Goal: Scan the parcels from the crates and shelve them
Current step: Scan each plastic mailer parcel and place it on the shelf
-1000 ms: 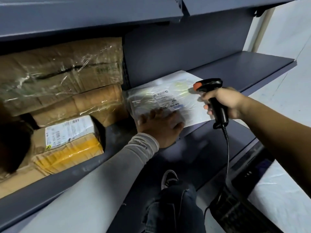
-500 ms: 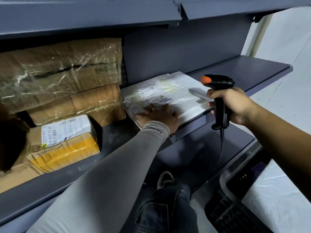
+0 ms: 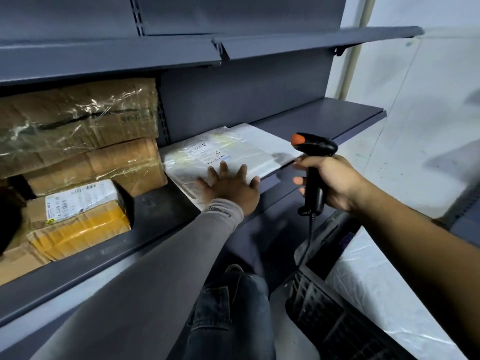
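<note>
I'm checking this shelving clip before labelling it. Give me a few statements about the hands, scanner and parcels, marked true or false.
1. The left hand lies flat, fingers spread, on the white plastic mailer. True.
2. The right hand holds a roll of tape. False: it grips the black scanner.
3. The mailer lies on the shelf right of the stacked cardboard boxes. True.
4. The scanner's tip is blue. False: it is orange.

Left hand (image 3: 228, 184) flat, fingers spread, grey-sleeved arm extended, right hand (image 3: 330, 184) curled in a grip
</note>
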